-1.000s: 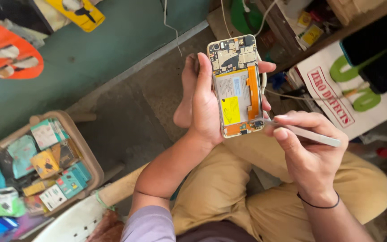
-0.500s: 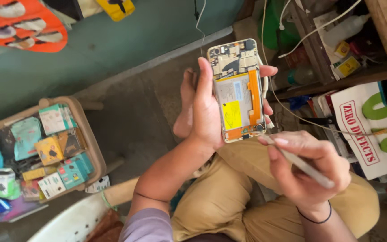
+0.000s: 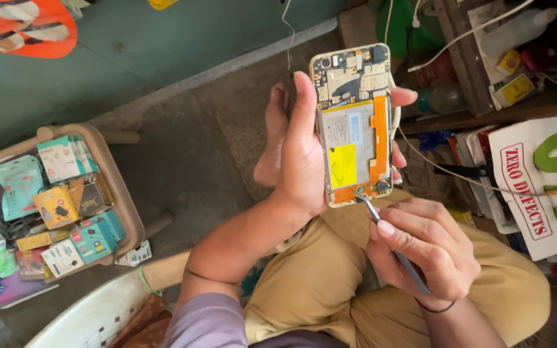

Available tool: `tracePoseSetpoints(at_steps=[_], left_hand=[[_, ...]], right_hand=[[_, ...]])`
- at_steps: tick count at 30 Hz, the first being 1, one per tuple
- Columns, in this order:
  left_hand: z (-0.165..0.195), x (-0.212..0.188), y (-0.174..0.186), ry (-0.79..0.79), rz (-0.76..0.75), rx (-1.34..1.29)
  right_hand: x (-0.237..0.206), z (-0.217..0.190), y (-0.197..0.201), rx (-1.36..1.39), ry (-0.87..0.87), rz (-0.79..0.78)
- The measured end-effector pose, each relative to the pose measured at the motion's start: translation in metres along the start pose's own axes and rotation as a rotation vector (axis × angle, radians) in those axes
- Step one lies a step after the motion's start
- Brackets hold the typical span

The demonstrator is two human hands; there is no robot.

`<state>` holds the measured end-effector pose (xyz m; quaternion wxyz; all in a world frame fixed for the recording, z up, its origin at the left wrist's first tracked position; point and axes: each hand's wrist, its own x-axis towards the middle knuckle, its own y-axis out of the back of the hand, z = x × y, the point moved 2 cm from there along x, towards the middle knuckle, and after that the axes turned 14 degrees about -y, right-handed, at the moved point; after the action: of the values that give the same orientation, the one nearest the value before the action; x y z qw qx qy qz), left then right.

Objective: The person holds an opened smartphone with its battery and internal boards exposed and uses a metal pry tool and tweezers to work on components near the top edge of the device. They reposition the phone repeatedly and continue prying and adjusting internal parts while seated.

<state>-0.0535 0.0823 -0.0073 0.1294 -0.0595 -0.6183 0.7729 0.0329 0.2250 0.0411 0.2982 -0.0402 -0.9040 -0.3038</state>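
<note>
My left hand (image 3: 304,151) grips an opened phone (image 3: 354,122) upright, its back cover off. A grey battery with a yellow sticker, an orange flex strip and the circuit board at the top are exposed. My right hand (image 3: 423,248) pinches thin metal tweezers (image 3: 388,241) like a pen. The tweezers' tip touches the bottom edge of the phone, near the small lower board. I sit with tan trousers, and a bare foot (image 3: 273,138) shows behind the left hand.
A beige basket (image 3: 120,193) full of small packaged accessories stands at the left. Shelves (image 3: 485,96) with bottles, cables and a white printed bag (image 3: 530,187) fill the right. A white perforated plastic edge (image 3: 91,319) lies at the bottom left on the concrete floor.
My right hand has swung the tweezers from pointing sideways to pointing up, bringing the tip from the phone's right side to its bottom edge. The view has shifted slightly.
</note>
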Motion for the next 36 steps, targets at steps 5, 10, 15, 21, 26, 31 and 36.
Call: tracePoseSetpoints(at_steps=[5, 10, 15, 21, 26, 31, 36], left_hand=[[-0.0045, -0.0008, 0.0002, -0.004, -0.004, 0.014], [-0.0050, -0.0011, -0.0026, -0.016, -0.022, 0.061], [-0.0024, -0.0023, -0.0036, -0.018, -0.009, 0.083], [-0.0001, -0.0031, -0.0065, -0.002, -0.016, 0.058], [0.0017, -0.0039, -0.0057, -0.027, -0.027, 0.067], [0.0018, -0.0039, -0.0053, -0.039, -0.040, 0.066], [0.0013, -0.0049, -0.0060, -0.032, -0.031, 0.064]], right_hand=[[-0.0022, 0.0002, 0.0039, -0.012, -0.053, 0.004], [0.0001, -0.0009, 0.0066, 0.024, -0.060, -0.006], [0.0007, -0.0015, 0.0054, 0.036, -0.070, 0.001], [0.0014, -0.0038, 0.0035, 0.046, -0.062, 0.012], [0.0015, -0.0063, 0.0025, 0.029, -0.073, 0.012], [0.0012, -0.0068, 0.0019, 0.038, -0.075, 0.011], [0.0009, -0.0069, 0.0024, 0.043, -0.074, 0.013]])
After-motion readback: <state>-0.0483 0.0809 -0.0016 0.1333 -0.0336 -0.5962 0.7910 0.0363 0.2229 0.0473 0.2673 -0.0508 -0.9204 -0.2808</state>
